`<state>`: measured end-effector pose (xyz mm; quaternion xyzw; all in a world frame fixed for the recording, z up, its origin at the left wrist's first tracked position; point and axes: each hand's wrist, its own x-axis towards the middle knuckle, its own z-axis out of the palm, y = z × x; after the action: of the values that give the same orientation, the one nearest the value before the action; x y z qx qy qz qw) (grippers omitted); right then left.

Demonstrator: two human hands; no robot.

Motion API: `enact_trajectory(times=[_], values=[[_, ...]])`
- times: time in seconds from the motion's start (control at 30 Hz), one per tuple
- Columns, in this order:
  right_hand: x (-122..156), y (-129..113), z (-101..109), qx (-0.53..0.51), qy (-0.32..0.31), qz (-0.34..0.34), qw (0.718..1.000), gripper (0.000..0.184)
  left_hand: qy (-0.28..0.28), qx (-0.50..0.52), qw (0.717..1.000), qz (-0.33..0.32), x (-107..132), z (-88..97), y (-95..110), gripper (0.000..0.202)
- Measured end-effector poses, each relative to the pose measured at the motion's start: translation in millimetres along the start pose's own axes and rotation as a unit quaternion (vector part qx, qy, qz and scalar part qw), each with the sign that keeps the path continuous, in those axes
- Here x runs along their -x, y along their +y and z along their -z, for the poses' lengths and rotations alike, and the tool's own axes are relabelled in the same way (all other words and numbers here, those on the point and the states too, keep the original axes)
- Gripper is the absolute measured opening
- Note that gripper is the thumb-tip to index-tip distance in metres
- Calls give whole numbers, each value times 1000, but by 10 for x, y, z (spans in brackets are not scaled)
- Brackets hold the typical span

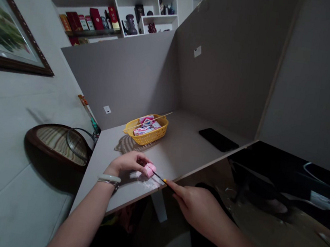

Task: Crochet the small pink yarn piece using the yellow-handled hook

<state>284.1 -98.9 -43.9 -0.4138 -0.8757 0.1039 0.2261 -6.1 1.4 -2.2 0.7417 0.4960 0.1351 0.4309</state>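
A soft pink block (149,170) is clamped by the left hand (127,163); a thin yellow-handled tool (158,175) is pinched by the right hand (193,204). The block seems light and crumbly.

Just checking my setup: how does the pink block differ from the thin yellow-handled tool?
The pink block is chunky and rounded, while the thin tool is slender, with a dark shaft. The left hand cups the block, but the right hand pinches the tool near its yellow end. The block is pink, the tool mostly dark. Both are at the front edge of the table, the tool's tip reaching the block.
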Motion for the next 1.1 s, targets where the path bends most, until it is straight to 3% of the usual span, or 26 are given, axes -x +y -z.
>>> enact_trajectory(times=[0.33,0.73,0.93,1.1], values=[[80,9,54,28,29,-1,999,52,11,-6,1000,1,-1,-19,10,53],[48,2,-6,8,9,-13,1000,52,22,-12,1000,5,-1,-30,40,53],[-145,-53,-112,32,30,7,999,49,33,-54,998,-24,11,-38,122,45],[-273,-101,-148,51,34,5,998,47,32,-38,998,-27,-13,-23,61,46]])
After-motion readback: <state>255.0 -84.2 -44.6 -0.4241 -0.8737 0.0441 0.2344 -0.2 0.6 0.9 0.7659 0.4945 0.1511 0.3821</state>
